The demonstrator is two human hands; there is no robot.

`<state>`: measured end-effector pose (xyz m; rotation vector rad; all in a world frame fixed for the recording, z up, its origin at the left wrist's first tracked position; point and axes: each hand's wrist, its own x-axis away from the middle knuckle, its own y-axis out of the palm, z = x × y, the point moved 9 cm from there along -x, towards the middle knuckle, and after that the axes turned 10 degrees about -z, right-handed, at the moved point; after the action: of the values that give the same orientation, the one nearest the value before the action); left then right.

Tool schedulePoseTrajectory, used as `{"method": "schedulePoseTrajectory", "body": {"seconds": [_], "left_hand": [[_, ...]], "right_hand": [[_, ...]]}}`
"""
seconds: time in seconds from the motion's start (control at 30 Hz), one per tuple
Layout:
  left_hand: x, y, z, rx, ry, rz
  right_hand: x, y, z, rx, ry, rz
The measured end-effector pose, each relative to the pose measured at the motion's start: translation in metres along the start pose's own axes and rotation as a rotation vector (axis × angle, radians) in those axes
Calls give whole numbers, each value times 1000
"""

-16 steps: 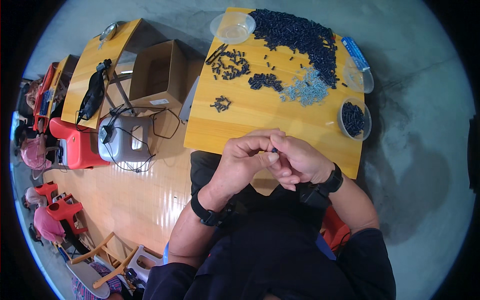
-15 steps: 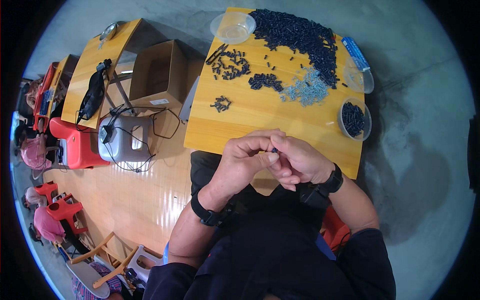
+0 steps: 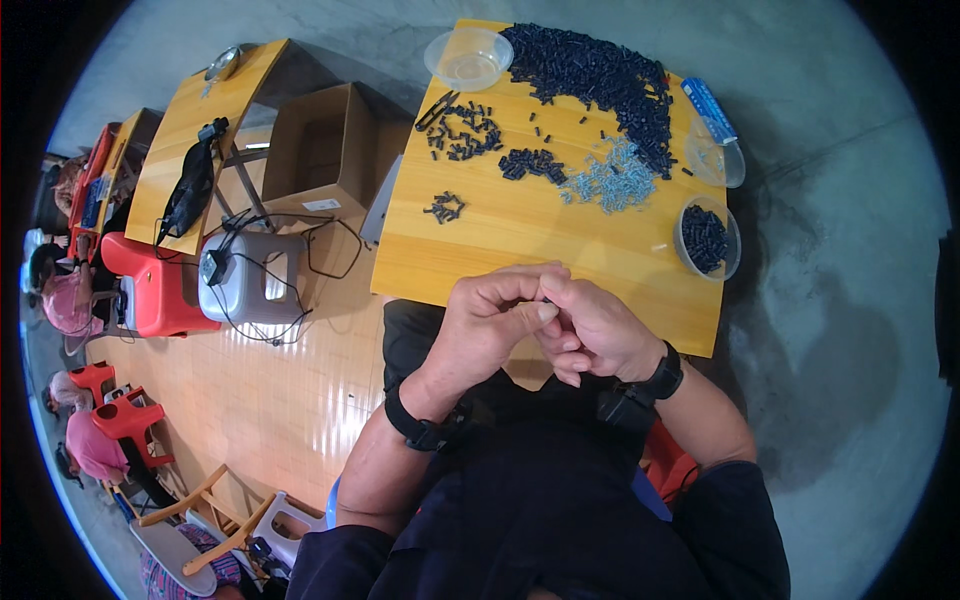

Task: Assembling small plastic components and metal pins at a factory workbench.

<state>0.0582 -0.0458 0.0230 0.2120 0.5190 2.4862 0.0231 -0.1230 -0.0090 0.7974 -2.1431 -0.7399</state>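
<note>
- Small dark piece [image 3: 547, 301]: sitting between your two hands, over the near edge of the surface [image 3: 560, 240]; only a sliver is showing, so its shape is not readable.
- Left hand [image 3: 498, 318]: you are pinching the piece, thumb against forefinger, the gap narrow. A tip grip is probably suiting so small a part.
- Right hand [image 3: 605, 325]: its fingers are curling in and meeting the left ones at the piece. Whether they are gripping it too, you cannot tell from this angle; the tips are being covered.
- Both hands are being held together in front of your body, likely for steadiness and a close look.
- Beyond your hands, a small dark cluster [image 3: 445, 208] is lying toward the left edge; farther off, a loose dark cluster [image 3: 467, 132] is lying beside a dark slim tool [image 3: 436, 110].
- Mid-surface, a dense dark cluster [image 3: 530, 165] is bordering a blue-grey heap [image 3: 612, 182]; the grouping is probably helping tell kinds apart.
- A large dark heap [image 3: 590, 75] is filling the far right corner, presumably leaving working room nearer you.
- At right, a see-through tub [image 3: 735, 250] is holding dark pieces, within easy reach of your right side.
- Far left, a see-through bowl [image 3: 467, 72] is standing at the corner.
</note>
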Motion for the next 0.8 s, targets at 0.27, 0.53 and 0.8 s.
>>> {"method": "schedulePoseTrajectory", "body": {"seconds": [0.27,0.53,0.8], "left_hand": [[8,12,1,-78,6,-136],[9,21,5,-69,11,-202],[11,18,-1,-92,-83,-157]], "right_hand": [[7,14,3,37,-57,-137],[15,32,-7,104,-103,-160],[14,18,15,-63,-122,4]]}}
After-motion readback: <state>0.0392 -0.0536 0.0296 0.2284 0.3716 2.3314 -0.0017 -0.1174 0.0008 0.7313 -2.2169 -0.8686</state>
